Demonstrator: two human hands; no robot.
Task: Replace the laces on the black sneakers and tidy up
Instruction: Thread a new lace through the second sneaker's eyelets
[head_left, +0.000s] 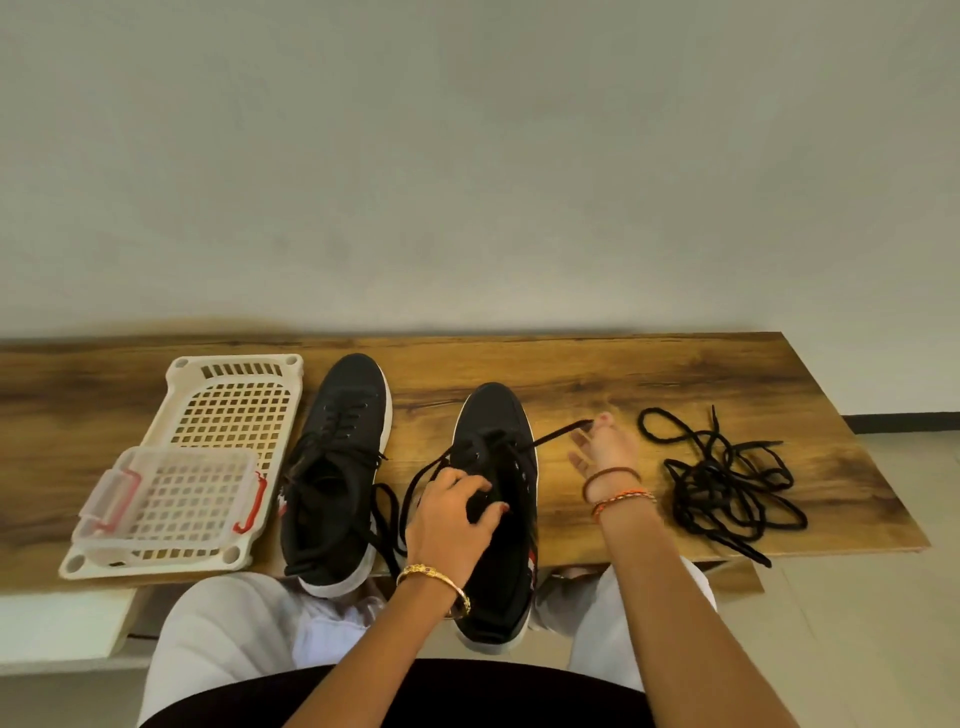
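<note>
Two black sneakers with white soles stand on the wooden table, toes pointing away. The left sneaker (332, 467) is laced, with its lace ends loose. My left hand (452, 519) grips the right sneaker (498, 551) at its tongue and opening. My right hand (605, 449) is to the right of that shoe and pinches the end of a black lace (558, 434) that runs taut from its eyelets. A tangled pile of black laces (727, 483) lies further right on the table.
A cream plastic basket (234, 405) lies at the left of the table (623, 374), with a small clear box with red clasps (166, 499) on its near end. A plain wall stands behind. My knees in light trousers are below the table's near edge.
</note>
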